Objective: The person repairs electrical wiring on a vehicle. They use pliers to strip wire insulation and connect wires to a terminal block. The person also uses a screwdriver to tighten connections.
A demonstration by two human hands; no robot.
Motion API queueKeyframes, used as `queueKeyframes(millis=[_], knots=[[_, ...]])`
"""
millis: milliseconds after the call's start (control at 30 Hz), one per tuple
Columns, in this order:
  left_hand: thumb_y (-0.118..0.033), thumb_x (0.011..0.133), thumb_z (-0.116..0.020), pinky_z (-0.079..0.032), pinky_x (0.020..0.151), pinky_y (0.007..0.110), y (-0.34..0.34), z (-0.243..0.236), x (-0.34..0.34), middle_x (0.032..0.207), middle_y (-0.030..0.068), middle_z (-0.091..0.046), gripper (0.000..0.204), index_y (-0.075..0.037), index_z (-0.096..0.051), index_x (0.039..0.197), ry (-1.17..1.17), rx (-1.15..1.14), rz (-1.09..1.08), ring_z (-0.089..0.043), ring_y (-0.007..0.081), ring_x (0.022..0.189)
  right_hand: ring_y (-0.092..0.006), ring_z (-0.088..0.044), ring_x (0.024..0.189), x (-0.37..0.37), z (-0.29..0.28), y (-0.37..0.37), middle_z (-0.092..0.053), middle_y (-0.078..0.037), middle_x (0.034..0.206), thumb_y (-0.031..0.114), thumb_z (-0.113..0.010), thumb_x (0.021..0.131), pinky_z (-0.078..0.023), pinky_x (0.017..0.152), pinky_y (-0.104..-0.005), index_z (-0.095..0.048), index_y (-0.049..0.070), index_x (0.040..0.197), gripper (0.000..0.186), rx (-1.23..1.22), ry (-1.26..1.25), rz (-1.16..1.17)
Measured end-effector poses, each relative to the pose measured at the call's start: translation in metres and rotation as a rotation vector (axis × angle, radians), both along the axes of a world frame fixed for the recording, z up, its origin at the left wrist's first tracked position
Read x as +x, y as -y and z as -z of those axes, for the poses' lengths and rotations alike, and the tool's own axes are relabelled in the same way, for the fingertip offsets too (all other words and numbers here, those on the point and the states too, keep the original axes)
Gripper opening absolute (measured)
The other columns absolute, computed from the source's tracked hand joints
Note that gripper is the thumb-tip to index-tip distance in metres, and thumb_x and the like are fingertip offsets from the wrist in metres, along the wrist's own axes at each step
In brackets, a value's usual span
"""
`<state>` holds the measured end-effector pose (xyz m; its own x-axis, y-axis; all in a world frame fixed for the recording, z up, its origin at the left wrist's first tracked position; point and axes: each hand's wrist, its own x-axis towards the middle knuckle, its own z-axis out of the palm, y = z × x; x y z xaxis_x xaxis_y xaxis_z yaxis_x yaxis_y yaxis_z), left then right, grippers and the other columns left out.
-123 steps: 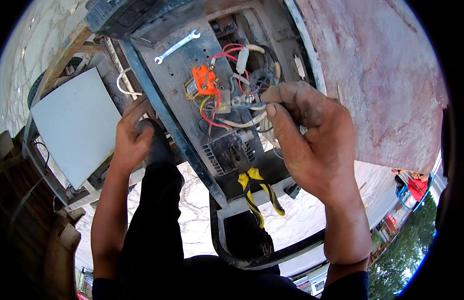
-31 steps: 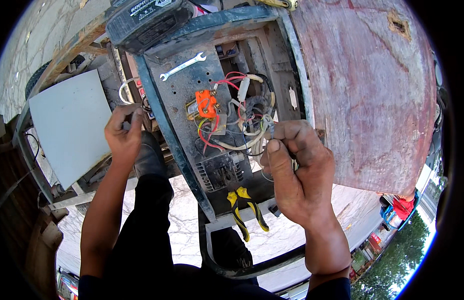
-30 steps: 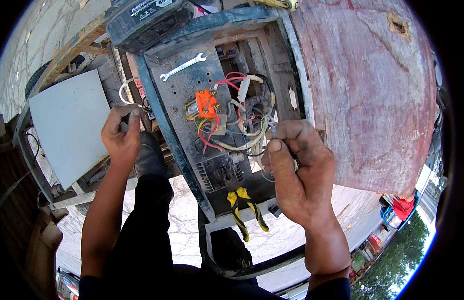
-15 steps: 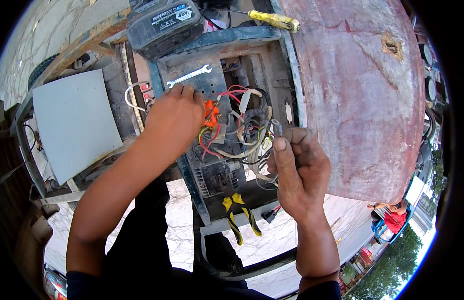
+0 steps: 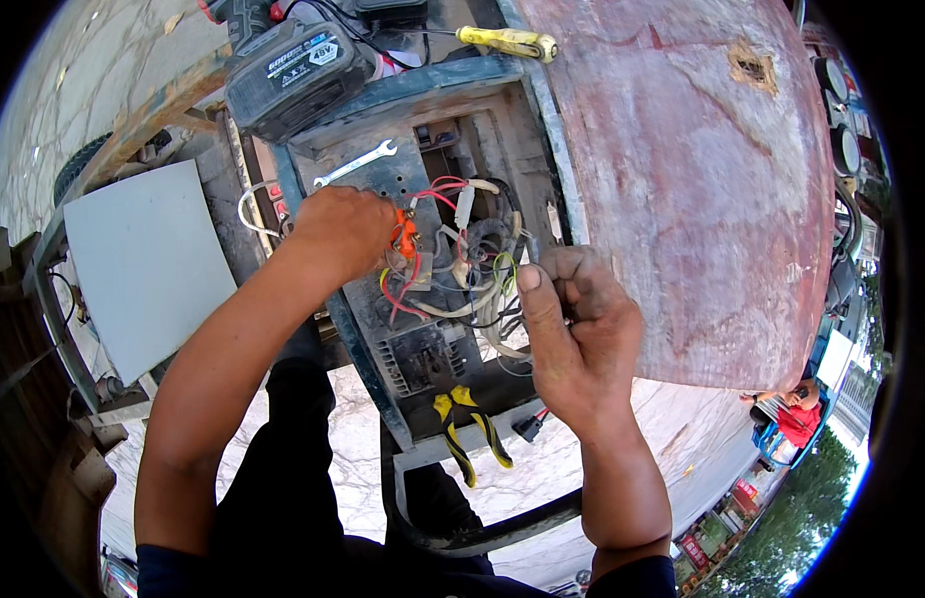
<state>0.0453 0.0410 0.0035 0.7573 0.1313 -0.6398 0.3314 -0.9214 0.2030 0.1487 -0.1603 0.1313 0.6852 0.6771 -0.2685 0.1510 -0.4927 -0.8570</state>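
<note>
My left hand (image 5: 345, 231) is closed beside an orange plastic part with brass-coloured metal ends (image 5: 407, 237). Its fingertips are curled under and hidden, so what they grip cannot be seen. My right hand (image 5: 585, 329) pinches thumb against forefinger on a thin wire (image 5: 527, 249) at the right of the wiring. A tangle of cables (image 5: 487, 289), red, white, black and yellow-green, lies between the hands in an open metal compartment (image 5: 402, 429). Beyond my left hand, an open-end wrench (image 5: 357, 163) rests on the metal plate.
Yellow-and-black pliers (image 5: 469, 429) lie on the near frame, beside a black connector (image 5: 529, 427). A battery pack (image 5: 298, 80) and a yellow-handled screwdriver (image 5: 509, 43) are at the far edge. A worn reddish panel (image 5: 691, 199) fills the right; a grey panel (image 5: 148, 269) lies left. A person in red (image 5: 801, 417) is farther off.
My left hand has drawn nearer the orange part, its fingers no longer over the wrench end. My right hand keeps its pinch. The whole view has shifted slightly.
</note>
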Motion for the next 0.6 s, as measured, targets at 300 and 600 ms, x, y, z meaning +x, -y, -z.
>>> queueKeyframes(millis=[300, 600], knots=[[-0.038, 0.079, -0.09, -0.058, 0.091, 0.046, 0.004, 0.001, 0.002, 0.108, 0.0176, -0.076, 0.055, -0.001, -0.069, 0.114, 0.019, -0.094, -0.124, -0.074, 0.0356, 0.106, -0.0088, -0.051, 0.067, 0.007, 0.006, 0.002, -0.061, -0.008, 0.078, 0.008, -0.072, 0.099, -0.044, 0.06, -0.0285, -0.062, 0.0, 0.093, 0.014, 0.027, 0.105, 0.027], [-0.034, 0.071, -0.091, -0.056, 0.085, 0.051, 0.016, -0.019, -0.011, 0.101, 0.0226, -0.073, 0.068, -0.001, -0.055, 0.119, 0.231, -0.193, -0.243, -0.071, 0.0447, 0.098, -0.0174, -0.06, 0.076, 0.01, 0.018, 0.007, -0.066, -0.013, 0.086, 0.007, -0.068, 0.101, -0.052, 0.075, -0.0338, -0.063, -0.001, 0.096, 0.011, 0.086, 0.137, 0.029]])
